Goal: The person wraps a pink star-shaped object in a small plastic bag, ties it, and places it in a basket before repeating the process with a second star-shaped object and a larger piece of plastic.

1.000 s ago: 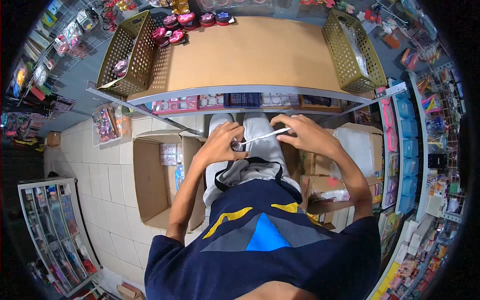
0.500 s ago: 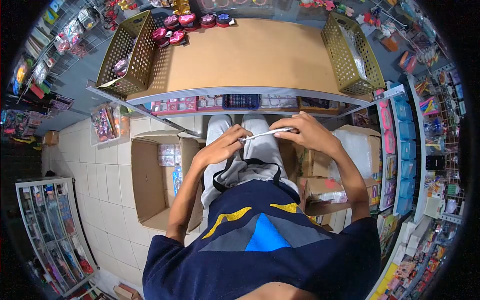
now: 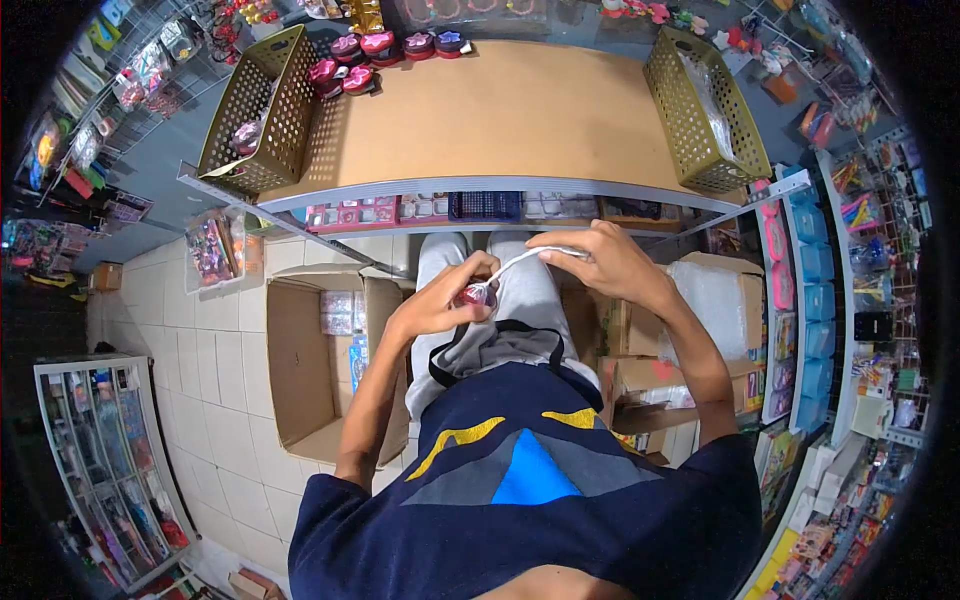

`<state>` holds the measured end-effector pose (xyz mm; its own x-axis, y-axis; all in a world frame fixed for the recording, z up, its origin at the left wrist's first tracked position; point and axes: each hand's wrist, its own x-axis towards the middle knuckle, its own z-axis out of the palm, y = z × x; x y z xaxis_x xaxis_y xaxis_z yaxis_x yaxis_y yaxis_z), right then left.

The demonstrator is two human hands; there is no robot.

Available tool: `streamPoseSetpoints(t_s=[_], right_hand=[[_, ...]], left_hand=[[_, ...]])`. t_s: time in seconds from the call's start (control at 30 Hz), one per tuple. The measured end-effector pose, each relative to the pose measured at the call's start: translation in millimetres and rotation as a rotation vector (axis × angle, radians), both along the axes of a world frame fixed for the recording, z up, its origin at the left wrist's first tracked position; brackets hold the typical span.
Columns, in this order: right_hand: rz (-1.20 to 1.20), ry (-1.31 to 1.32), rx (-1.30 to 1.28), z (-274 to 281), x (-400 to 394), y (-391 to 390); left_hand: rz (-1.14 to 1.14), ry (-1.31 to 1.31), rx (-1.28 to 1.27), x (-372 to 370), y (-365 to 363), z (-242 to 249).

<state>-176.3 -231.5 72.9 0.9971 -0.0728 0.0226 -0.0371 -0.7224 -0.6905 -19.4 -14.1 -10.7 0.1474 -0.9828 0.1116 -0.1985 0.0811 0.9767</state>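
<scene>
Over my lap, my left hand [image 3: 445, 300] is closed round a small dark red item [image 3: 477, 294] wrapped in clear plastic; the fingers hide much of it. From its top a twisted plastic bag neck [image 3: 516, 260] runs in a whitish strand across to my right hand [image 3: 610, 262]. There the thumb and fingers pinch the strand's far end. Both hands are in front of the shelf edge, above my grey trousers [image 3: 525, 280].
Ahead is a tan shelf top [image 3: 490, 115] with flower-topped round items [image 3: 377, 43] and green baskets at left [image 3: 250, 160] and right [image 3: 705, 165]. An open cardboard box [image 3: 300, 370] stands left of my legs; more boxes [image 3: 640, 375] are at right.
My left hand has turned, bringing the wrapped red item into view. The twisted plastic, straighter before, now arches up to my right hand, which stays almost in place.
</scene>
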Motion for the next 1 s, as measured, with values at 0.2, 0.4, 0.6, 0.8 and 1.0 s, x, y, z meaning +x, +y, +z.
streamPoseSetpoints(t_s=[0.2, 0.4, 0.6, 0.8, 1.0], right_hand=[[0.018, 0.017, -0.145, 0, -3, -1], [-0.040, -0.010, -0.093, -3, 4, 5], [-0.100, -0.112, 0.004, -24, 13, 3], [-0.131, -0.178, 0.220, -30, 16, 4], [-0.183, -0.140, 0.548, -53, 19, 5]], left_hand=[[0.005, -0.264, -0.042, 10, -1, -11], [0.069, 0.006, 0.076, 4, -4, -19], [0.041, 0.268, 0.145, 3, 1, -15], [0.103, 0.236, -0.007, -1, 3, -14], [0.259, 0.417, -0.203, -18, 1, -14]])
